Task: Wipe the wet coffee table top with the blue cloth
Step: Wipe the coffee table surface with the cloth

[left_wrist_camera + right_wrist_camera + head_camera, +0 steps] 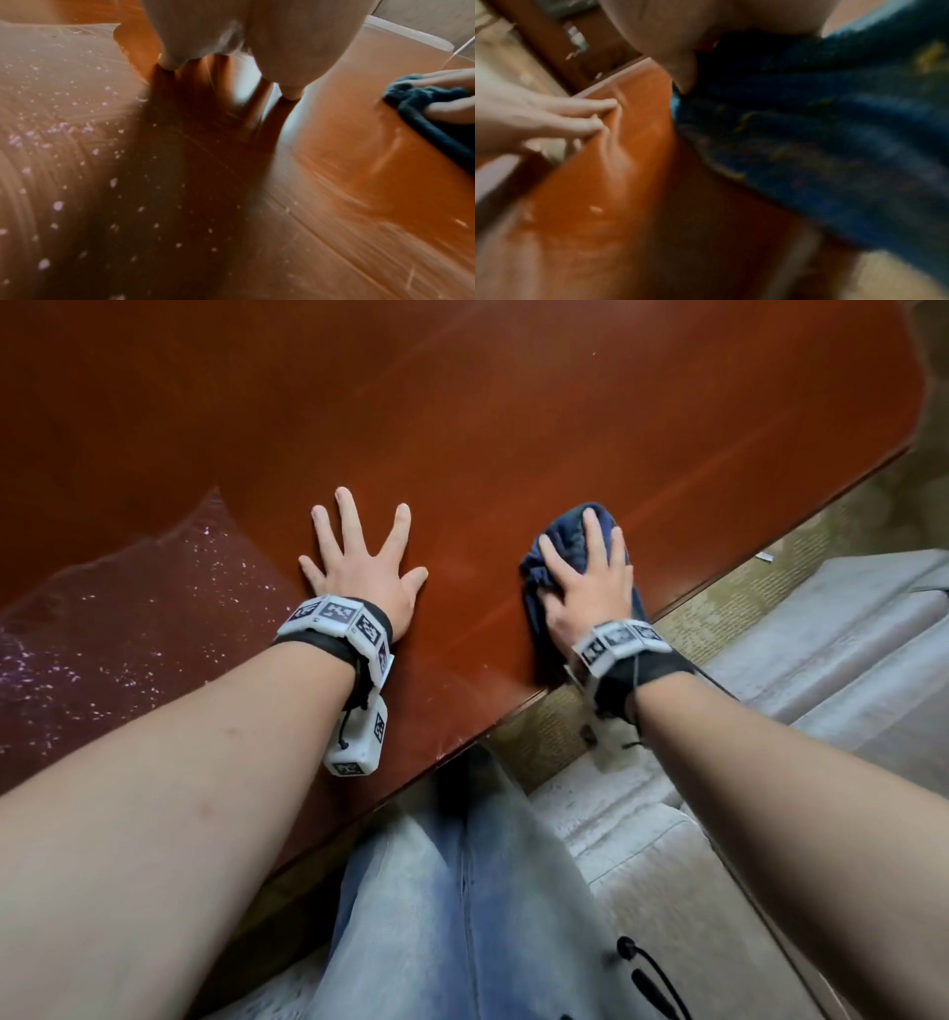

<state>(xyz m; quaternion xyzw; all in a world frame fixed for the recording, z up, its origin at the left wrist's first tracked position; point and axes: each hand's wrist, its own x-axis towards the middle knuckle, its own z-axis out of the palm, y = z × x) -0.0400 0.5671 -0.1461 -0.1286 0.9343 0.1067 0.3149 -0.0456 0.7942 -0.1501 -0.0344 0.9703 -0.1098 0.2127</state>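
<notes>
The reddish-brown coffee table top [513, 403] fills the upper head view. My left hand [359, 562] lies flat on it with fingers spread, holding nothing; the left wrist view shows its fingertips [290, 95] touching the wood. My right hand [585, 577] presses down on the bunched dark blue cloth [567, 541] near the table's front edge, fingers spread straight over it. The cloth [834, 142] fills the right wrist view, blurred. A wet patch with many small droplets [128, 618] lies left of my left hand, also visible from the left wrist [64, 132].
The table's front edge [513, 706] runs diagonally from lower left to upper right. Beyond it are olive carpet [770, 577], a grey sofa cushion [847, 649] at right, my blue jeans [462, 891] below, and a black cord [647, 973].
</notes>
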